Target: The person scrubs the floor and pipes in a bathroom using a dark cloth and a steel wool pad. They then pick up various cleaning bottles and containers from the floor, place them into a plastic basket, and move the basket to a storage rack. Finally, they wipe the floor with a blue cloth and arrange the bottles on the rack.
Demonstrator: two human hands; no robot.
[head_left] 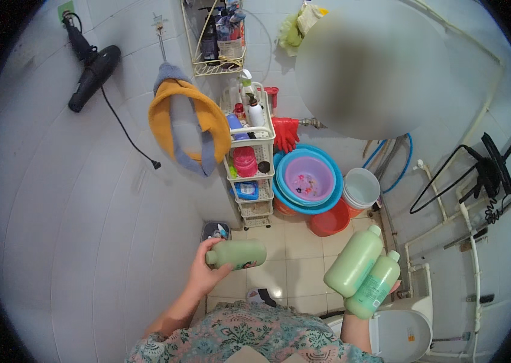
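My left hand [203, 273] is wrapped round a pale green bottle [244, 251], which lies on its side with its cap toward the thumb. On the right, two more light green bottles rest together in my right hand [396, 286]: a larger bottle [352, 263] and a smaller labelled bottle [371, 289] nearer me. Both tilt with their caps away from me. Most of my right hand is hidden beneath them, with only a few fingertips and the wrist showing.
Ahead stands a narrow rolling shelf rack [260, 172] with toiletries. Beside it are stacked basins [308, 176], a red tub [331, 220] and a white bucket [361, 187]. A small bin [215, 231] sits by the left wall. At lower right is a toilet [402, 336]. A hair dryer [95, 75] hangs left.
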